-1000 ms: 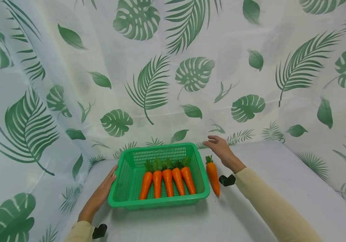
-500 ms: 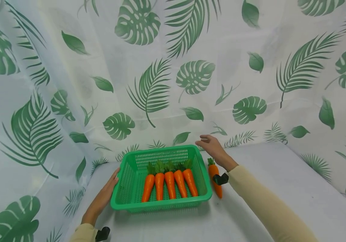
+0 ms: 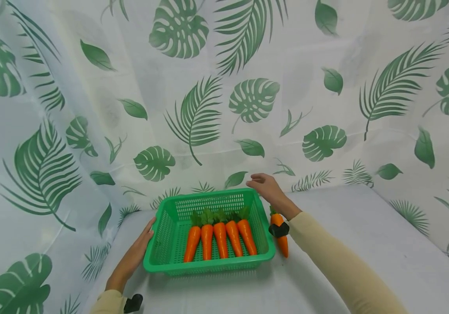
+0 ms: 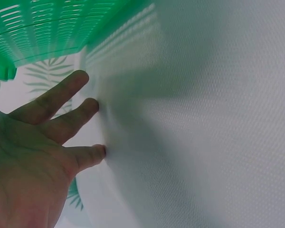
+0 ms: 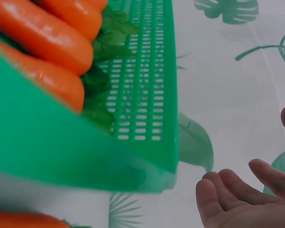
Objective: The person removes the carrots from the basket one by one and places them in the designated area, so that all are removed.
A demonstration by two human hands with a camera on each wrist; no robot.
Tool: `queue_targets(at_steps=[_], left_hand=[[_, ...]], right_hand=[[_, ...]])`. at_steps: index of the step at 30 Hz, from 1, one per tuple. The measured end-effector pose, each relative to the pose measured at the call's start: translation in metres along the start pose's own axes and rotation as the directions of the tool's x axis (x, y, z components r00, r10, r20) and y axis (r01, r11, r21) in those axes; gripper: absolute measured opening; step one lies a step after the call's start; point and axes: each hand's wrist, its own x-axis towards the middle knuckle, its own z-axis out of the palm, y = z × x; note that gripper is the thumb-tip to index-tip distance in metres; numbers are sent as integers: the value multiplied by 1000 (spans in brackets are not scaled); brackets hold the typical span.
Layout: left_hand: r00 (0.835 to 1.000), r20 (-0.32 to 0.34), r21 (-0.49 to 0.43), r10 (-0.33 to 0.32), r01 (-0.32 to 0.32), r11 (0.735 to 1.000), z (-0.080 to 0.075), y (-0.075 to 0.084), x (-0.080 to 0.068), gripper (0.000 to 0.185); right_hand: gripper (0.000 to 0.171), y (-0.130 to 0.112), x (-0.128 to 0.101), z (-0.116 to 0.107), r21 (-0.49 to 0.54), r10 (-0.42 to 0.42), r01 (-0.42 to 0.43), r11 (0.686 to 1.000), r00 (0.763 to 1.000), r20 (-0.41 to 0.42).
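A green plastic basket (image 3: 209, 265) with slotted walls stands on the white-covered table. Inside it several orange carrots (image 3: 220, 240) lie side by side, leafy tops toward the back. My left hand (image 3: 132, 255) lies along the basket's left wall; in the left wrist view its fingers (image 4: 66, 118) are spread and straight, with nothing in the palm. My right hand (image 3: 268, 190) hovers by the back right corner, fingers loosely bent and holding nothing, as the right wrist view also shows. One more carrot (image 3: 283, 246) lies outside along the right wall, partly hidden by the right wrist.
A white sheet printed with green leaves (image 3: 252, 100) hangs close behind the basket and also at the left and right sides. White tabletop (image 3: 365, 240) stretches to the right of the loose carrot. A black wrist camera (image 3: 279, 230) sits under the right wrist.
My right hand has moved left, from beyond the loose carrot to the basket's back right corner, and its wrist now covers part of that carrot. The left hand stays at the basket.
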Motion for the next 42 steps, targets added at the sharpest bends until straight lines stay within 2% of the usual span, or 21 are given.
queue_targets(at_steps=[8, 15, 19, 28, 42], left_hand=[[1000, -6, 3, 0, 0, 1000, -1, -2, 1, 68], [1000, -19, 10, 9, -8, 1000, 0, 0, 1, 66], [1000, -24, 12, 14, -13, 1000, 0, 2, 0, 65], [1000, -30, 10, 2, -2, 1000, -1, 1, 0, 65], [999, -41, 2, -7, 7, 1000, 2, 2, 0, 66]], right_hand=[[59, -7, 7, 19, 63, -20, 17, 998, 998, 58], [61, -12, 11, 36, 104, -4, -7, 995, 994, 108], [56, -15, 13, 46, 129, -12, -5, 992, 991, 133], [61, -18, 18, 73, 174, 33, -68, 982, 980, 196], [56, -22, 22, 108, 203, 93, -139, 969, 970, 223]])
